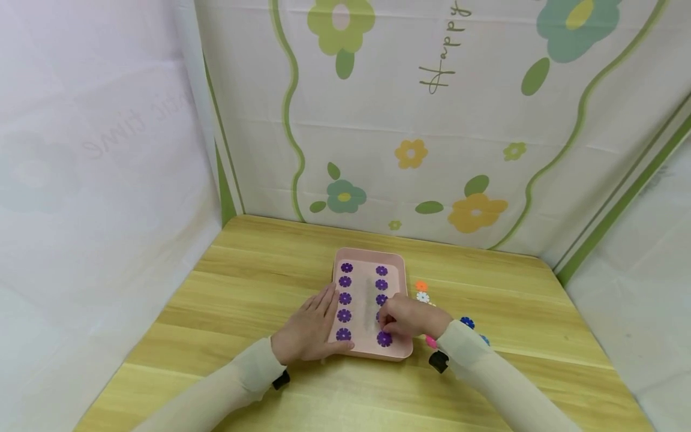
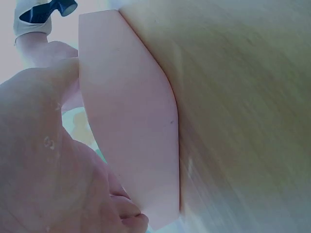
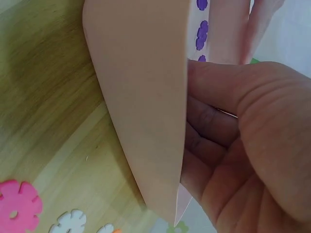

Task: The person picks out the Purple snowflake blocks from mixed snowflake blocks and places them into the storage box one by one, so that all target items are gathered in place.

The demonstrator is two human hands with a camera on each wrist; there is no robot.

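On the wooden table lies a shallow pink tray (image 1: 363,348) holding two columns of purple flower-shaped snowflake discs. My left hand (image 1: 308,330) rests along the tray's left side, fingers straight and thumb over the near left corner. Over the right column is my right hand (image 1: 410,316), its fingers curled. Its thumb and fingertips meet at the upper edge of the nearest purple snowflake disc (image 1: 384,339). That hand partly covers another disc (image 1: 379,316) just beyond. From the right wrist view, the tray's wall (image 3: 141,97) hides the fingertips.
Right of the tray lie loose discs: orange (image 1: 421,286), white (image 1: 423,297), pink (image 1: 430,341) and dark blue (image 1: 467,323). A lighter blue disc (image 1: 484,340) is partly under the right sleeve. Flower-printed cloth (image 1: 372,120) hangs behind the table (image 1: 259,264) and at both sides.
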